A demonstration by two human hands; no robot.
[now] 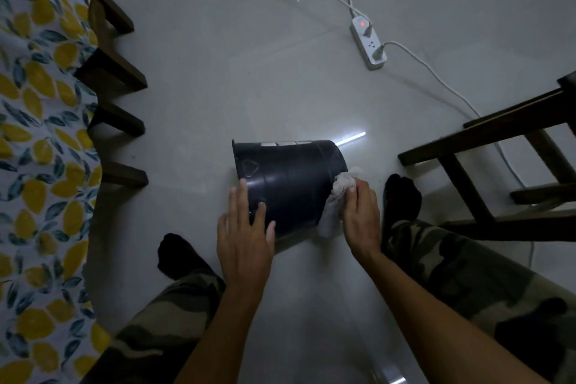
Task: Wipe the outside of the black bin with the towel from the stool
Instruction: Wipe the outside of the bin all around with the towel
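Black bin [290, 184] on its side; left fingers [240, 206] flat on it, right fingers [355, 196] press towel [335, 206] against it.

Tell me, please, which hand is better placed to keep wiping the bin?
The right hand: it already presses the towel against the bin, while the left hand steadies it.

I am looking down at the floor of a home, most likely a dining or living room. The pale glossy floor tiles [218, 87] reflect a strip light. Taking the white power strip [368, 42] as my landmark, with its orange lamp lit and two plugs in it, a table draped in a lemon-print cloth [37, 134] stands far to its left with dark wooden legs [115, 72] under it, and a dark wooden stool [505, 159] stands below it to the right.
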